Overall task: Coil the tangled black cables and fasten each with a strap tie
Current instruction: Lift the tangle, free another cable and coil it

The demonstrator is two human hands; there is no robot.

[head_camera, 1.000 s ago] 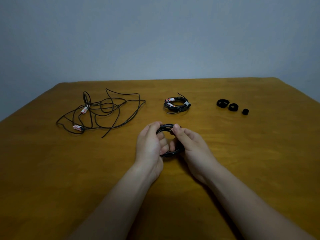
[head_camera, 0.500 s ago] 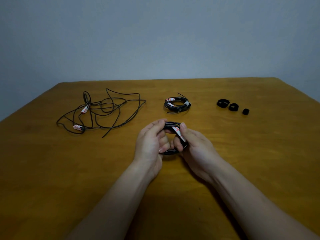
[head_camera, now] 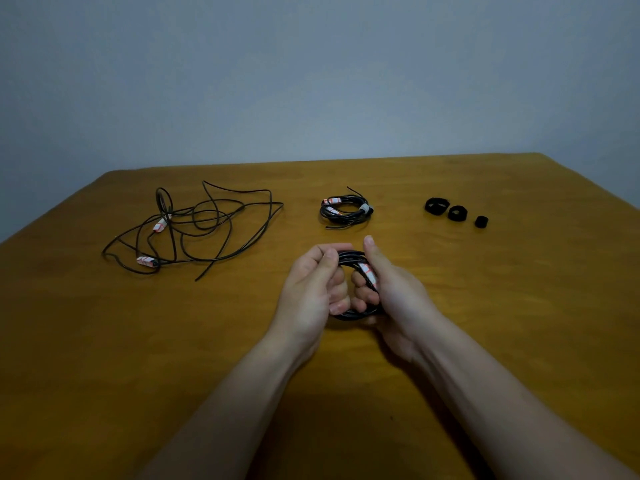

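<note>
Both hands, left & right, fingers curled round small coiled black cable w/ white tag, mid wooden desk.

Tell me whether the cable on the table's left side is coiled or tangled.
Tangled: the left cable sprawls in loose, crossing loops across the table, with nothing binding it.
</note>
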